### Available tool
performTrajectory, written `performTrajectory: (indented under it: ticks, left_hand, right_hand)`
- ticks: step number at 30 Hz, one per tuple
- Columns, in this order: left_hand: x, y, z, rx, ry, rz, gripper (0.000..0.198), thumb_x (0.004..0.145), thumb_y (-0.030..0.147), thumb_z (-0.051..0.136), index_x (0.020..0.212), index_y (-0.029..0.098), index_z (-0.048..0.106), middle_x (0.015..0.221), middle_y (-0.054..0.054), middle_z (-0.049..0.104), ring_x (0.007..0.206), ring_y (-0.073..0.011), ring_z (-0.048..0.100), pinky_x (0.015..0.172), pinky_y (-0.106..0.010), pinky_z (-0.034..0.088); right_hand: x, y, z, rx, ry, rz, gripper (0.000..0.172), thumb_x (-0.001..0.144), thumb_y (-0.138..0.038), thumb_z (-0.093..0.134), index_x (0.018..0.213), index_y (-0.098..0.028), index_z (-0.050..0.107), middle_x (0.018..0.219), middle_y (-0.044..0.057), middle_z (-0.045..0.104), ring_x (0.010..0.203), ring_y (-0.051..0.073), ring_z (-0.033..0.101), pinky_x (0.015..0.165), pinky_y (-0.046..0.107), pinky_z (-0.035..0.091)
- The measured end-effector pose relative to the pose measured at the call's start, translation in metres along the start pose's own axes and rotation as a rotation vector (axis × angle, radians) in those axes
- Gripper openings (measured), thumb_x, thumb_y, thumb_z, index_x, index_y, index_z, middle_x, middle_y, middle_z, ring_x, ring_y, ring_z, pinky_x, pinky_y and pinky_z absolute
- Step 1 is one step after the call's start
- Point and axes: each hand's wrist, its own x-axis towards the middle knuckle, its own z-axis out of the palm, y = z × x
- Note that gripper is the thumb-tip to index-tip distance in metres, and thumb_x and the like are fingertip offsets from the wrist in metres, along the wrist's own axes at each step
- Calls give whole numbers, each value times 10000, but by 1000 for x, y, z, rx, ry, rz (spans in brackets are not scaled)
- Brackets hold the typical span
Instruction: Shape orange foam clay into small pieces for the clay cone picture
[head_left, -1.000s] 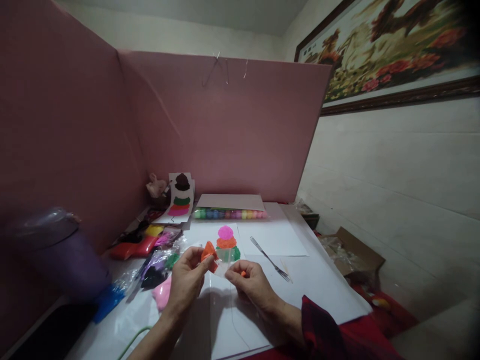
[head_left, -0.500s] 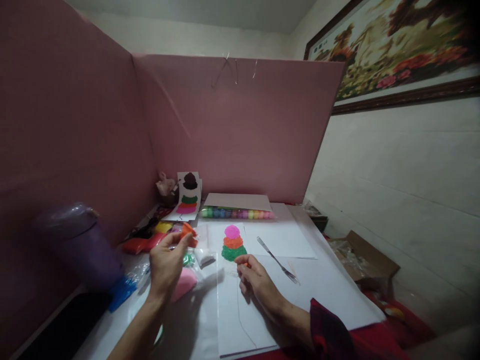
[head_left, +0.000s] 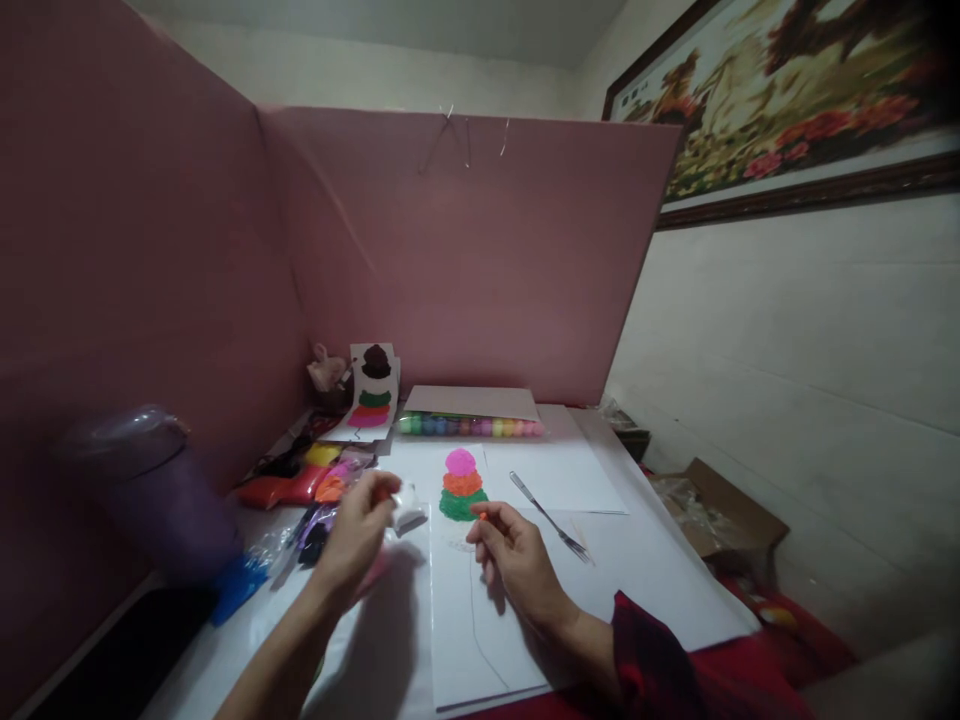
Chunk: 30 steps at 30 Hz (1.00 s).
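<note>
My right hand (head_left: 517,550) is over the white paper (head_left: 457,650), its thumb and fingers pinched on a small piece of orange clay (head_left: 482,516). Just beyond its fingertips, the paper carries a stack of textured pink (head_left: 460,462), orange (head_left: 463,483) and green (head_left: 463,505) shapes, with a thin drawn line running down below. My left hand (head_left: 356,535) hovers to the left, fingers closed and slightly blurred. A reddish-orange spot shows at its fingertips; what it is I cannot make out. A white packet (head_left: 407,508) lies beside these fingers. Behind the hand, a pink packet is mostly hidden.
A fork (head_left: 551,518) lies right of the shapes. Colored clay packets (head_left: 304,485) crowd the left, near a purple bottle (head_left: 161,500) and a dark flat object (head_left: 127,650). Behind stand a colored picture card (head_left: 373,395) and a multicolored pack (head_left: 469,427). A cardboard box (head_left: 697,510) sits right.
The orange packet has left my left hand; an orange packet now shows among the others at left. That hand has lowered slightly. My right hand stays nearly in place.
</note>
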Motion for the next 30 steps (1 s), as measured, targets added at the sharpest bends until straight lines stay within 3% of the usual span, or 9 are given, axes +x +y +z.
performTrajectory:
  ticks: [3,6,11,14,16,19,23,26,30]
  left_hand:
    - [-20,0,30,-356,-352,-146,250,663,325,634,825,145,573,719,-34,609,601,-191,616,478,-278,472]
    - [-33,1,42,-362,-502,-277,301,718,411,618,718,110,599,533,-22,582,454,-146,559,412,-241,431]
    - [-35,-2,41,-407,-531,-282,400,740,481,598,732,87,667,459,12,510,389,-95,469,380,-201,371]
    - [-34,-4,41,-487,-592,-285,390,729,451,634,819,76,688,535,-17,569,443,-95,496,442,-211,404]
    - [-34,-6,42,-543,-631,-313,377,703,398,683,885,67,679,604,-46,618,485,-104,529,484,-222,426]
    - [-34,-9,42,-627,-601,-361,482,679,352,719,1053,70,606,679,-67,655,537,-138,587,506,-244,452]
    - [-36,-9,40,-620,-580,-329,593,725,382,667,1201,87,474,775,-89,665,523,-155,613,398,-214,410]
    - [-38,-5,38,-534,-597,-297,586,773,407,606,1248,120,417,727,-67,657,477,-151,617,344,-182,352]
    - [-39,4,36,-491,-595,-351,519,802,480,524,1191,148,440,689,-41,625,525,-193,642,338,-207,399]
  right_hand:
    - [-5,-3,1,-96,-38,-87,140,850,-284,529,948,-187,507,703,-7,591,508,110,549,373,179,403]
    - [-9,-7,-2,-310,-43,-262,46,850,-229,545,839,-185,545,690,-4,599,577,128,576,494,221,449]
    - [-11,-10,-8,-581,-62,-604,85,832,-181,569,878,-179,640,738,38,597,649,153,557,588,262,450]
    - [-12,-10,-9,-672,-95,-691,142,836,-145,548,906,-196,660,730,39,570,654,154,551,595,262,450]
    - [-12,-11,-10,-723,-86,-700,167,835,-125,537,897,-210,667,731,37,564,670,158,554,596,263,449]
    - [-11,-11,-9,-715,-44,-696,192,805,-147,584,981,-198,642,770,46,573,683,169,554,593,275,460]
    - [-10,-12,-7,-659,-40,-647,276,764,-161,617,1040,-181,616,861,64,540,717,179,554,607,291,485]
    - [-11,-13,-5,-617,-108,-610,239,783,-140,570,1013,-182,619,907,66,506,714,161,554,608,278,497]
    - [-13,-14,-5,-592,-86,-609,144,787,-143,558,921,-177,598,911,67,520,782,181,563,630,286,496]
